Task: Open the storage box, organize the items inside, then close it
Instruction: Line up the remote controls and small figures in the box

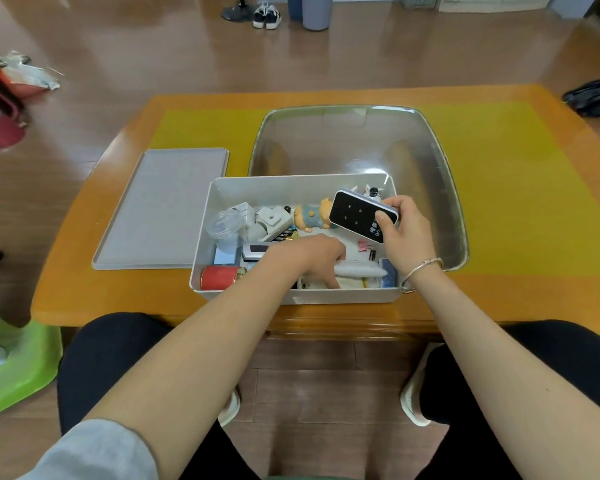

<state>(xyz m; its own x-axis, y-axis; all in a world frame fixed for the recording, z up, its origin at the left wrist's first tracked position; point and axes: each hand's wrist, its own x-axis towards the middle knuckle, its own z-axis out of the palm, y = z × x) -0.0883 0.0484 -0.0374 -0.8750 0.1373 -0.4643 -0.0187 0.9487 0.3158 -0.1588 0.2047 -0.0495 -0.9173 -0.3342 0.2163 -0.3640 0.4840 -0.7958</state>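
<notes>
The white box (201, 233) sits open and cluttered. The right hand (404, 233) grips a black remote (355, 216). The left hand (317, 259) reaches inside, its grip hidden.

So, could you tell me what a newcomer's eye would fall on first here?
Probably the right hand lifting a black touch remote above the open white storage box, mid-table. Next, the left hand reaching into the clutter inside, and the grey lid lying left of the box.

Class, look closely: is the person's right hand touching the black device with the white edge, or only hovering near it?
Touching. The head view shows the right hand gripping the black device, thumb on its face.
</notes>
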